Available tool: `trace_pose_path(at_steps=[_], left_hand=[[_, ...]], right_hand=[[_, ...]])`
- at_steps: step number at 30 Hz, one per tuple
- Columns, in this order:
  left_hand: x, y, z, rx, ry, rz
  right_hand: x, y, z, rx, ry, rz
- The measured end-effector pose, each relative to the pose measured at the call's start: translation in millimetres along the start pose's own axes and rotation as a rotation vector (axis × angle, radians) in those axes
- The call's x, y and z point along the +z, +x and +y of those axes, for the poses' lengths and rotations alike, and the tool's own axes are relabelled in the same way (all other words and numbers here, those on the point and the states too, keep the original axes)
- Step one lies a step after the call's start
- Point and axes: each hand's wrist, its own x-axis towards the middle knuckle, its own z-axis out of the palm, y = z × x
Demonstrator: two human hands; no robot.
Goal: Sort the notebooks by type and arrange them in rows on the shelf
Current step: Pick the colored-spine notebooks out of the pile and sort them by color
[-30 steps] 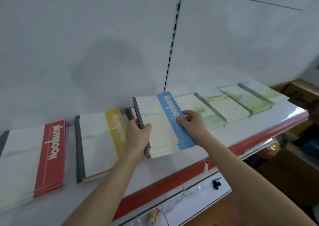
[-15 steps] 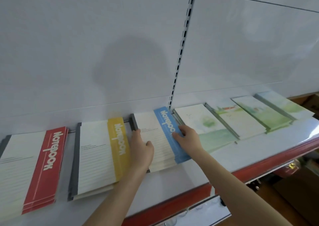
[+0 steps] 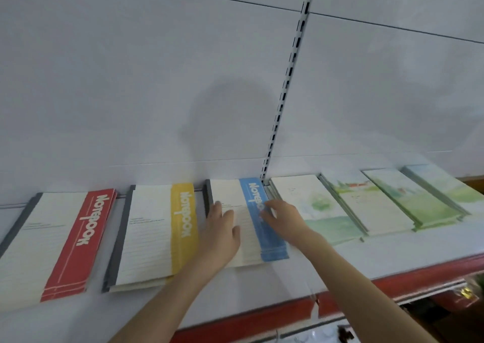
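Observation:
A stack of blue-banded notebooks lies flat in the middle of the white shelf, pushed back against the wall. My left hand rests flat on its left side, fingers straight. My right hand touches the blue band at the stack's right edge with loosely bent fingers. Left of it lie a yellow-banded stack and a red-banded stack. To the right, several stacks of green watercolour-cover notebooks lie side by side.
The shelf has a red front edge. A slotted upright rail runs up the white back wall behind the blue stack. Shiny items show dimly below the shelf at the lower right.
The blue stack, held tilted off the shelf a second ago, now lies flat and pushed back to the wall. Both hands slid with it; the left hand went from gripping its edge to lying flat on it.

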Motion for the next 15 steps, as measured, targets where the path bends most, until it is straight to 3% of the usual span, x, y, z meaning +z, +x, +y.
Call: trace_pose_path(at_steps=[5,9,15], left_hand=[[-61,-44,1,0.164,0.033,0.177],[-113,-91,-26,0.076,0.253,0.352],[-186,-205,-101,-0.205,0.563,0.4]], right_hand=[[-43,-3,-42,-0.305,-0.023,0.063],[-21,-5,-110,-0.563,-0.099,0.025],[57,-48,-241,-0.878,-0.105,-0.145]])
